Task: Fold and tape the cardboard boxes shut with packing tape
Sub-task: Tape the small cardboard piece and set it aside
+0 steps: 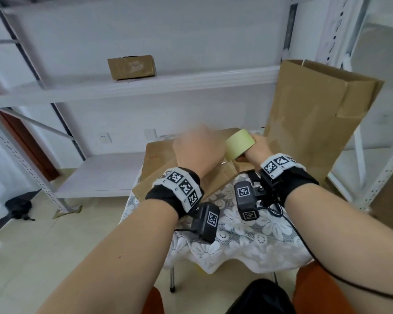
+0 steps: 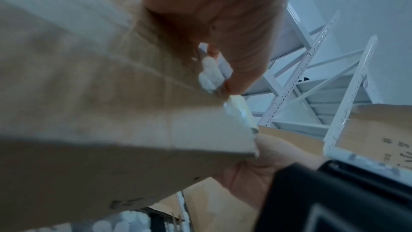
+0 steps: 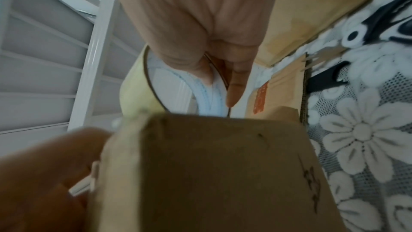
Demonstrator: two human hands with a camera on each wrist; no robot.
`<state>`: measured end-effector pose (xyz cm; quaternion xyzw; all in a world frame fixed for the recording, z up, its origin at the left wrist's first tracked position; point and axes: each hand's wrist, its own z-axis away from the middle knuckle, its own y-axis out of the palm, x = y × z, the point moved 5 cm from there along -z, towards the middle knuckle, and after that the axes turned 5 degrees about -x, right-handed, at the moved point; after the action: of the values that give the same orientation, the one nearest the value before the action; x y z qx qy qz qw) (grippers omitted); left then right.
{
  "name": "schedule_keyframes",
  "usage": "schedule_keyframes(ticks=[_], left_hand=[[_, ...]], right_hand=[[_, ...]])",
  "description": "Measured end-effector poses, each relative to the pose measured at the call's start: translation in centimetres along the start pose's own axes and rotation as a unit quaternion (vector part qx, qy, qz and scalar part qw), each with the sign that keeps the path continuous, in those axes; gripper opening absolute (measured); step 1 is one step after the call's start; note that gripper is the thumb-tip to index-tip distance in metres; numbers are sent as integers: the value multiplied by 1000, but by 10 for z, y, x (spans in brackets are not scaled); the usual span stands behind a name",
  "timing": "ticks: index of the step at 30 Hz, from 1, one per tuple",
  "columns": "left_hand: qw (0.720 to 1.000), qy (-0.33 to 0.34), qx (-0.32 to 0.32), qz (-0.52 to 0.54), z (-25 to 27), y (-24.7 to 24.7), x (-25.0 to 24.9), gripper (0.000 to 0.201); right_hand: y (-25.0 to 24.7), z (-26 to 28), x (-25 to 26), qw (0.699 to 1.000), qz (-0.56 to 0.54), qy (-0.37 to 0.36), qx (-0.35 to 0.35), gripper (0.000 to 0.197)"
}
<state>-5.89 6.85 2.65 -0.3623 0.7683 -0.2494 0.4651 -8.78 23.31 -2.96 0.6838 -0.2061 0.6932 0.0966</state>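
Observation:
A small brown cardboard box [image 1: 213, 180] lies tilted on the lace-covered table [image 1: 247, 234], filling the left wrist view [image 2: 111, 112] and the foreground of the right wrist view [image 3: 200, 165]. My left hand [image 1: 197, 150], blurred, sits on top of it. Thumb and finger [image 2: 240, 55] pinch a white crumpled tape end [image 2: 209, 75] at the box's edge. My right hand [image 1: 258, 147] grips a yellow-green tape roll [image 1: 239, 143] just right of the box. Its fingers [image 3: 236, 80] reach through the roll's core [image 3: 138, 87].
A tall flattened cardboard box [image 1: 315, 114] stands at the right against white metal shelving [image 1: 145, 87]. A closed box [image 1: 132, 66] sits on a shelf. Flat cardboard [image 1: 159, 155] lies behind the small box. A black tool [image 3: 327, 77] lies on the tablecloth. A dark bag [image 1: 18, 207] lies on the floor.

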Motion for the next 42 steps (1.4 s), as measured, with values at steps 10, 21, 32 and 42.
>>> schedule_keyframes(ticks=[10,21,32,42], left_hand=[[999,-26,22,-26,-1,3,-12,30],[996,60,-50,-48,-11,-61,-61,30],[935,-62,129,325,-1,28,10,83],[932,-141,86,322,-22,47,17,60]], right_hand=[[5,61,-56,923,-117,344,125,99],[9,58,41,922,-318,180,126,47],[-3,23,8,977,-198,80,26,54],[-44,-2,-34,987,-19,123,-99,27]])
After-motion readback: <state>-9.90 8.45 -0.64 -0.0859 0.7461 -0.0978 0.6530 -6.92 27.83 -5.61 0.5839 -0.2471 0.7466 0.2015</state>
